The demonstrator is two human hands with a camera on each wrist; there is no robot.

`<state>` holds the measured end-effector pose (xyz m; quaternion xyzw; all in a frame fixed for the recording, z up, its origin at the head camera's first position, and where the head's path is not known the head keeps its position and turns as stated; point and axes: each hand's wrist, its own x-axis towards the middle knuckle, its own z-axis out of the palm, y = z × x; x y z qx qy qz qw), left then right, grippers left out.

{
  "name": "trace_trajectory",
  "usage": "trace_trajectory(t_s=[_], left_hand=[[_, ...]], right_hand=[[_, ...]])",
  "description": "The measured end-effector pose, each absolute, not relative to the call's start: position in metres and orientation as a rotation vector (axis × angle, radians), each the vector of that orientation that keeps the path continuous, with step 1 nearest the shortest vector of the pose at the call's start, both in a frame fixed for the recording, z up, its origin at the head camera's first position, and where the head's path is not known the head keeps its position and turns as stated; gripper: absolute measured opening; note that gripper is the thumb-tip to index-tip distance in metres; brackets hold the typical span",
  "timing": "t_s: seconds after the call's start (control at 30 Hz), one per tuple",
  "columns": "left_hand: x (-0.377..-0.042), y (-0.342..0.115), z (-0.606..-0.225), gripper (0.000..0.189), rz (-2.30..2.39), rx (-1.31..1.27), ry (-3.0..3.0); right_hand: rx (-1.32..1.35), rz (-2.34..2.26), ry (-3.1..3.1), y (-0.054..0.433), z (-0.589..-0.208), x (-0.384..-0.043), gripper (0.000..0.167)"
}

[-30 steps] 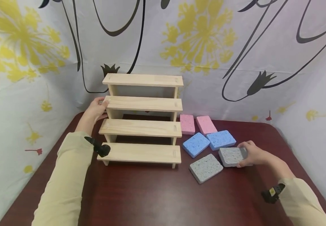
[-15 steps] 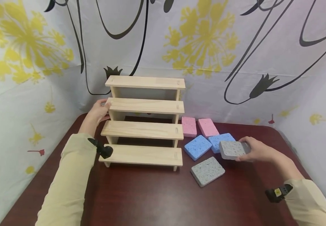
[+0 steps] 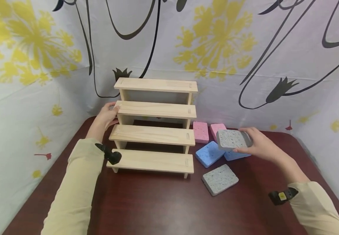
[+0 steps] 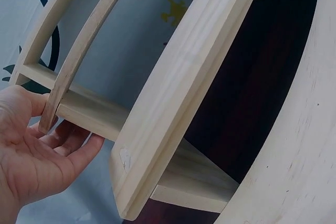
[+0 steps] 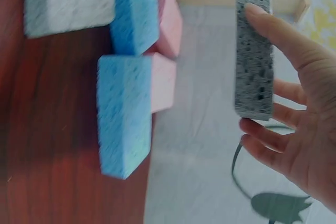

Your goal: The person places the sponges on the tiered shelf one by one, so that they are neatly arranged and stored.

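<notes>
A four-step wooden shelf stands on the table. At its left side, my left hand grips the end of the second board from the top; the left wrist view shows thumb and fingers of that hand around the board's end. My right hand holds a grey sponge by its right end, raised over the blue sponges. Seen from the right wrist, the sponge sits between thumb and fingertips. Another grey sponge lies on the table near the shelf's front right corner.
Two blue sponges, one nearer the shelf and one partly hidden by the held sponge, lie on the dark red table. Two pink sponges lie behind them. A patterned cloth closes off the back and sides.
My right hand has lifted the grey sponge off the table and carried it up and leftward, over the blue ones. My left hand keeps its grip on the shelf.
</notes>
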<state>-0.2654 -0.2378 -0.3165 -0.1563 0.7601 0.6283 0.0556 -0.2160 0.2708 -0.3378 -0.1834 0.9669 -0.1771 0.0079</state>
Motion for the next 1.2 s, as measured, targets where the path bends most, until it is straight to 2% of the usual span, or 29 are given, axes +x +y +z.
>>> trace_trajectory(t_s=[0.3,0.87,1.2], left_hand=[[-0.266,-0.230,-0.315,0.052,1.869,-0.479,2.339],[-0.265,-0.241,-0.317,0.053,1.869,-0.519,2.324],[-0.268,-0.235,-0.316,0.052,1.869,-0.517,2.320]], right_hand=[[-0.568,-0.672,3.151,0.241,-0.314,-0.220,0.085],[-0.653,-0.765,3.206,0.155,-0.285,-0.257,0.082],[-0.669,-0.767,3.179,0.117,-0.272,-0.270,0.086]])
